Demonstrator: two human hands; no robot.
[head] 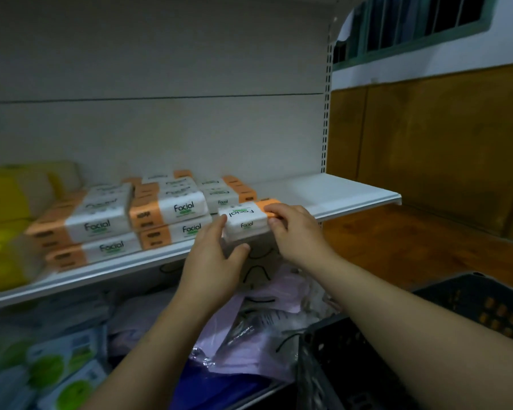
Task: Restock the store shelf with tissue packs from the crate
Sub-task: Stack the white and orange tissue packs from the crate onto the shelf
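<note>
Plainly both hands are on the one tissue pack (245, 221). The right hand (293, 232) curls its fingers over the orange end and sets its thumb on the front face. The left hand (216, 258) braces the white end with its fingers and props the lower front edge with its thumb. The pack is at the front lip of the shelf (353, 199), just right of the stacked packs (166, 216) and close to them — whether it rests fully on the board I cannot tell.

By my judgement this is a light, soft thing: film-wrapped paper that gives under the fingers and springs back, with nothing in it to break. The film looks smooth, so a one-sided pinch may slide. A hold on the two short ends, as now, should keep it square and let it be pushed back flat. Squeezing hard would only dent the corners and make it sit crooked against its neighbours.

Further out, yellow packs (6, 220) fill the left end of the shelf. The dark crate (444, 291) stands low on the right, below the right forearm — orange shows through its lattice wall, but what it holds I cannot make out
</note>
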